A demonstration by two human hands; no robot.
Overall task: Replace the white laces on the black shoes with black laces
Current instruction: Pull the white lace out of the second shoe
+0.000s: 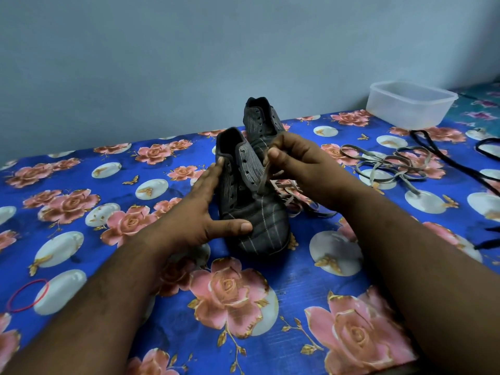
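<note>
While left hand (205,209) lies flat against near shoe (243,201) to steady it, right hand (292,158) pinches white lace (263,180) just above eyelets, likely to draw it out. Removed lace (389,163), black laces (446,155) lie beyond right hand on worktop (297,288).

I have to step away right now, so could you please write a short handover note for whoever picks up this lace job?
Left hand: open, fingers straight along the near shoe, steadying it.
Right hand: pinching the white lace and pulling it up out of the near shoe's eyelets.
Far shoe: stands behind, its visible eyelets bare.
A loose white lace lies on the flowered cloth to the right; black laces lie farther right, near the plastic tub.
Done: one white lace out.
Left: finish freeing this one, then thread black laces into both shoes.
</note>
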